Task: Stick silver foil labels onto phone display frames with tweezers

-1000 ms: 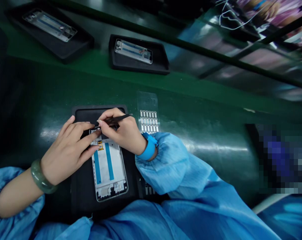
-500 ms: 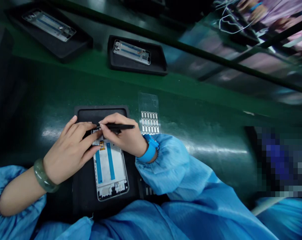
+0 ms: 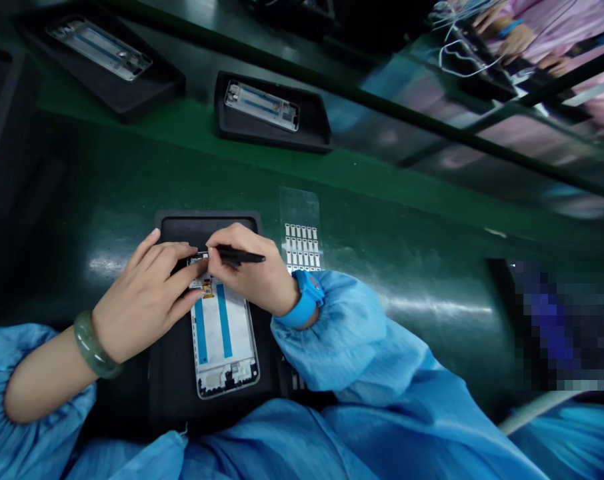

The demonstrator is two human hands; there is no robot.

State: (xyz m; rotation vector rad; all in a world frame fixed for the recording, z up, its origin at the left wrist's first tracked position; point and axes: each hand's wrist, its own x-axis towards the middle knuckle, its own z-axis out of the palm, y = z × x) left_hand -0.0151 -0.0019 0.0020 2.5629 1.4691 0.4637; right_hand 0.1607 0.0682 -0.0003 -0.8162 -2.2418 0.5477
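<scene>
A: Where is the phone?
B: Opened, inner side up, lying in the black tray. Far end under the fingers.
A: Grip?
B: Left hand: fingers spread over that end, thumb by the orange ribbon; whether they pinch anything, cannot tell. Right hand: closed around a slim black tool, held pen-fashion; tip hidden.
A: Expected handling?
B: Judged light, stiff overall, smooth enough to slide if pushed sideways. Ribbon probably soft and easily torn; small parts at the far end likely fragile too.
A: Best hold?
B: By the long side edges, I'd say, clear of the ribbon and blue strips.
</scene>
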